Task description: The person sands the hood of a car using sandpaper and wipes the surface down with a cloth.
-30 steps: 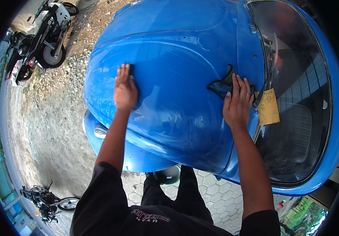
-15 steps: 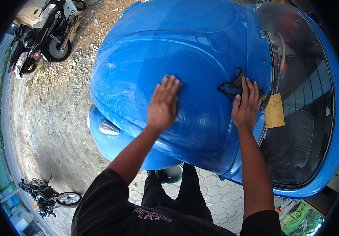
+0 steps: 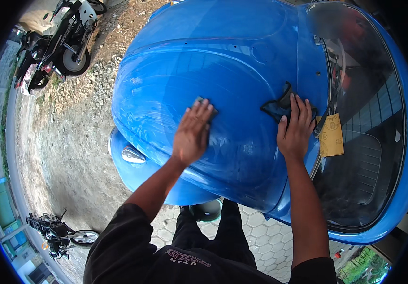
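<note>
The curved front hood of a blue car spreads out before me, with whitish smears over its left part. My left hand presses a small grey pad flat to the hood; most of the pad is hidden under the fingers. On the right, near the windshield, my right hand lies with fingers stretched out over a dark cloth. The cloth is crumpled, and part of it shows left of the fingers.
A brown paper piece lies against the windshield, next to a wiper. A chrome-trimmed lamp sits on the near fender. Below is a dark bucket by my legs. Motorcycles stand on the gravel at left.
My left hand has slid a little toward me and to the left with the pad. My right hand stays on the cloth. The view has shifted slightly.
</note>
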The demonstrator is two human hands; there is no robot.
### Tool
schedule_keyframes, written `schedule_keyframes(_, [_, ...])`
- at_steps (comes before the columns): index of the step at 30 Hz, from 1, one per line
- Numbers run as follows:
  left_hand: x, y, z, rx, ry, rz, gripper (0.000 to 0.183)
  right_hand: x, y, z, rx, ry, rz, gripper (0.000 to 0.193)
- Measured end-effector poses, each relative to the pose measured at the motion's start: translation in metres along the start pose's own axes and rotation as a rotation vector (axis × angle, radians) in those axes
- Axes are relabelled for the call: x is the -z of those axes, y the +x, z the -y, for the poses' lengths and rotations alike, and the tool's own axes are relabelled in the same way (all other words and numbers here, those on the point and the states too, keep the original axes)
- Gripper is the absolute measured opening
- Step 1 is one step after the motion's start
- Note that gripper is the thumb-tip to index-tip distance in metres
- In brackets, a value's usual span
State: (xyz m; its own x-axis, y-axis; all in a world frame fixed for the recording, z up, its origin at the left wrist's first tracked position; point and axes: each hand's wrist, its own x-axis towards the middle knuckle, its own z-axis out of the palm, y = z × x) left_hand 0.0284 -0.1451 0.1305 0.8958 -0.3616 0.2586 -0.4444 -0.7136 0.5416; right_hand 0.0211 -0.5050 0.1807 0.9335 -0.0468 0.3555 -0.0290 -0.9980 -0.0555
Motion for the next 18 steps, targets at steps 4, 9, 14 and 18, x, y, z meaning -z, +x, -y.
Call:
schedule_keyframes(4, [0.052,0.020,0.175,0.710,-0.001,-0.319,0.058,0.001,0.004,0.018,0.008,0.017,0.007,0.071])
schedule_keyframes(9, [-0.003,-0.043,0.087,0.334,0.100,-0.199,0.061,0.000,-0.002,0.006,-0.008,-0.025,0.014,0.071])
schedule_keyframes(14, [0.041,-0.019,0.135,0.598,0.055,-0.310,0.058,-0.002,-0.003,0.014,0.000,-0.014,0.016,0.072])
schedule_keyframes(18, [0.002,-0.044,0.082,0.338,0.014,-0.260,0.058,-0.008,-0.004,0.007,-0.020,-0.021,0.021,0.072])
